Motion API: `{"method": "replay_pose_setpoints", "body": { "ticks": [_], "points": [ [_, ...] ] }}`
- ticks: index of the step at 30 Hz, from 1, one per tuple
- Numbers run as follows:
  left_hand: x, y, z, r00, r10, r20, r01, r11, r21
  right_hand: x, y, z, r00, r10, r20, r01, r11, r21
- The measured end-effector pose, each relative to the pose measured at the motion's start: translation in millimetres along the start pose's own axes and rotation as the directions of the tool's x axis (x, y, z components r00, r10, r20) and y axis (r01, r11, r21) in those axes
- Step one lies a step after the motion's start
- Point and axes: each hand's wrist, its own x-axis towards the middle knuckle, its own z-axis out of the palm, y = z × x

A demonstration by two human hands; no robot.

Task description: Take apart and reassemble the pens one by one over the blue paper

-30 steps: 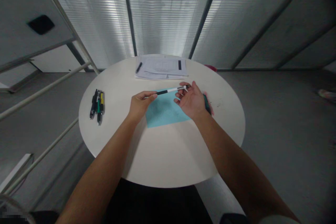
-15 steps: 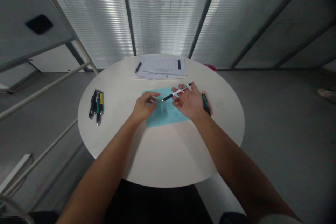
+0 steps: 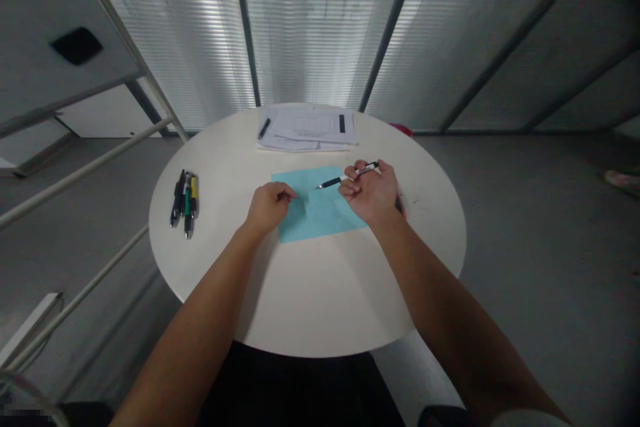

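My right hand (image 3: 374,197), palm turned up, is closed round a white and black pen (image 3: 345,178). The pen's tip points left over a light blue sheet of paper (image 3: 320,213) on the round table. My left hand (image 3: 269,205) is at the sheet's left edge, its fingers curled in, with no object showing in them. A gap separates the pen tip from the left fingers. Part of a dark object (image 3: 399,204) shows behind my right wrist; most of it is hidden.
A bundle of several pens (image 3: 186,203) lies at the left of the white table (image 3: 320,307). Printed papers (image 3: 307,128) with a dark pen (image 3: 264,128) on them are at the far edge. A metal rail (image 3: 90,167) runs along the left.
My right hand has moved right with the pen, drawing its tip away from my left hand. The left fingers have curled in. The dark object by the right wrist is now mostly covered.
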Motion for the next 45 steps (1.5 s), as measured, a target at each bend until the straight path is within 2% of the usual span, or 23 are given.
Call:
{"method": "replay_pose_setpoints", "body": {
  "ticks": [10, 15, 22, 31, 34, 42, 45],
  "points": [
    [2, -4, -0.6, 0.997, -0.075, 0.035, 0.072, 0.993, 0.09, -2, -1, 1, 1.0, -0.013, 0.004, 0.012, 0.999, 0.036],
    [2, -6, -0.5, 0.994, -0.104, 0.031, 0.1, 0.987, 0.123, 0, -2, 0, 0.999, -0.025, -0.021, 0.024, 0.999, -0.037],
    [3, -9, 0.9, 0.995, -0.081, 0.056, 0.073, 0.988, 0.137, -1, -1, 6, 0.989, -0.134, -0.068, 0.114, 0.963, -0.242],
    [3, -12, 1.5, 0.991, -0.08, 0.111, 0.063, 0.987, 0.147, 6, 1, 7, 0.969, -0.193, -0.152, 0.165, 0.97, -0.181],
    [3, -13, 2.0, 0.989, -0.077, 0.124, 0.057, 0.986, 0.157, 7, 2, 5, 0.971, -0.188, -0.148, 0.153, 0.964, -0.22],
    [4, -15, 2.6, 0.988, -0.057, 0.142, 0.031, 0.984, 0.178, 11, 13, -2, 0.974, -0.176, -0.145, 0.064, 0.821, -0.567],
    [4, -15, 2.7, 0.989, -0.05, 0.14, 0.025, 0.984, 0.175, 12, 18, -4, 0.964, -0.244, -0.108, 0.116, 0.746, -0.656]
  ]
}}
